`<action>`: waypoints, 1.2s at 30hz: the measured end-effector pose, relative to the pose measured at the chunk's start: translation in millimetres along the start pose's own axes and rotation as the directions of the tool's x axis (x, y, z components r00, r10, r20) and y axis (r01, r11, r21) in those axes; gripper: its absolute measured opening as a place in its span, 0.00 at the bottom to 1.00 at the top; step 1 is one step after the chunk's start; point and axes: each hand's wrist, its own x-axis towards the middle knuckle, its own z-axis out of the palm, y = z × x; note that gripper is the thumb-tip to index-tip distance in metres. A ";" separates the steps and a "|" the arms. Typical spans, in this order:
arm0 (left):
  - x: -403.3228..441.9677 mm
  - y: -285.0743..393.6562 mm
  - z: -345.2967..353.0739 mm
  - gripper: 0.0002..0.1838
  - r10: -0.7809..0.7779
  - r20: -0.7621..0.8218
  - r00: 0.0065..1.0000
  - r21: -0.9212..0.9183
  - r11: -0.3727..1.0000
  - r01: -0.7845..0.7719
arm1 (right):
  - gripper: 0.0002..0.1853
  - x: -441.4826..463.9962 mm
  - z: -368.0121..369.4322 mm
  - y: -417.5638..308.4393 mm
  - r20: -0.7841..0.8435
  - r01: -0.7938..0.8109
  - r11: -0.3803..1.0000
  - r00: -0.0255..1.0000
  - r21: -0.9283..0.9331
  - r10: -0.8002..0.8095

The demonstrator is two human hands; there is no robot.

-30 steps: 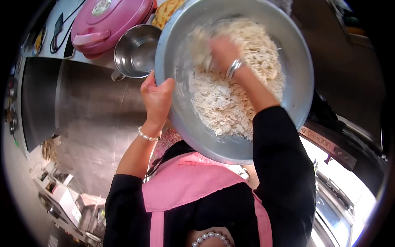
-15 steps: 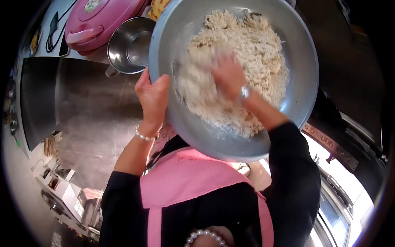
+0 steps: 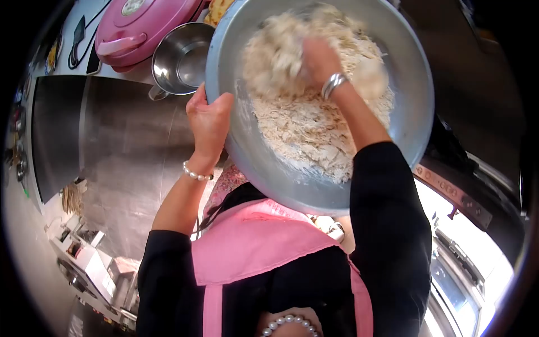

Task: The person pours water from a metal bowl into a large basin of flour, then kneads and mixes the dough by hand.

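Observation:
A large metal bowl [image 3: 412,106] holds shaggy, floury dough [image 3: 314,129]. My left hand [image 3: 209,118] is closed around the bowl's left rim, thumb on top. Inside the bowl, my right hand [image 3: 323,62] is in the upper part of the dough, its fingers hidden and smeared by motion. A blurred clump of dough lies against those fingers, to their left. Looser flour and crumbs show lower in the bowl.
Left of the bowl stands a steel pot [image 3: 185,59] with a handle. Behind it is a pink lidded appliance [image 3: 132,33], with a dark spatula [image 3: 77,40] farther left. An oven-like control panel [image 3: 452,194] is at right.
My right hand has moved up and slightly right within the bowl, and the dough beside it has shifted upward. My left hand has kept its hold on the rim.

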 end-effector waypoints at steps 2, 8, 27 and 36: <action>2.2 -11.2 -3.5 0.02 0.037 0.037 0.999 -0.061 0.998 -0.035 | 0.21 -65.7 25.4 7.5 -0.306 0.391 0.920 0.874 -0.017 -0.377; -1.7 -7.4 -1.8 0.03 0.022 0.025 0.999 -0.082 0.996 -0.020 | 0.15 -219.4 35.1 46.0 0.026 0.486 0.858 0.872 -0.163 -0.489; 5.5 -17.1 -3.2 0.03 0.099 -0.042 0.994 0.078 0.992 -0.095 | 0.16 42.4 10.8 67.3 -0.489 -0.021 0.993 0.869 0.118 0.076; 3.3 -11.8 -2.6 0.03 0.038 0.012 0.999 -0.073 0.997 -0.037 | 0.27 -174.6 47.5 72.6 -0.189 0.321 0.913 0.909 -0.252 -0.371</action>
